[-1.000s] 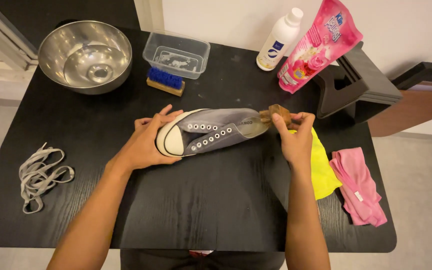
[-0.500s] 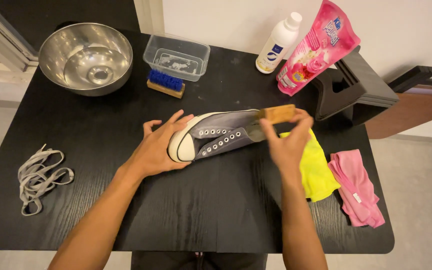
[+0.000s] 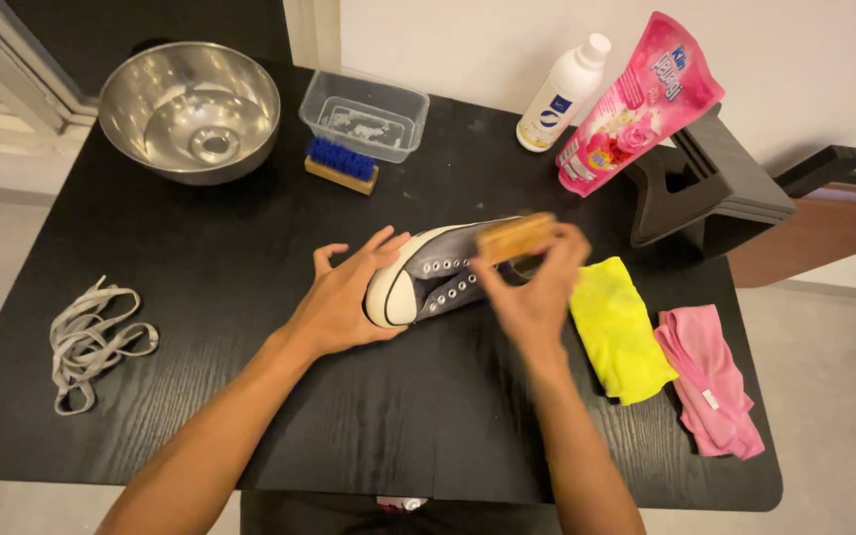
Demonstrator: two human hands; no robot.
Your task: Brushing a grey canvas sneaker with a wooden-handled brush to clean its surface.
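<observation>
I am steadying the grey sneaker (image 3: 438,272), lying mid-table (image 3: 250,258), with my left hand (image 3: 344,297) spread over its toe, while my right hand (image 3: 532,287) is grasping a wooden brush (image 3: 514,236) over its laces area.

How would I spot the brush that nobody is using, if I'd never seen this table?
Start at the steel bowl in the black table's far corner. Beside it sits a clear plastic tub, and the brush lies against its near side: wooden back, bright blue bristles.
</observation>
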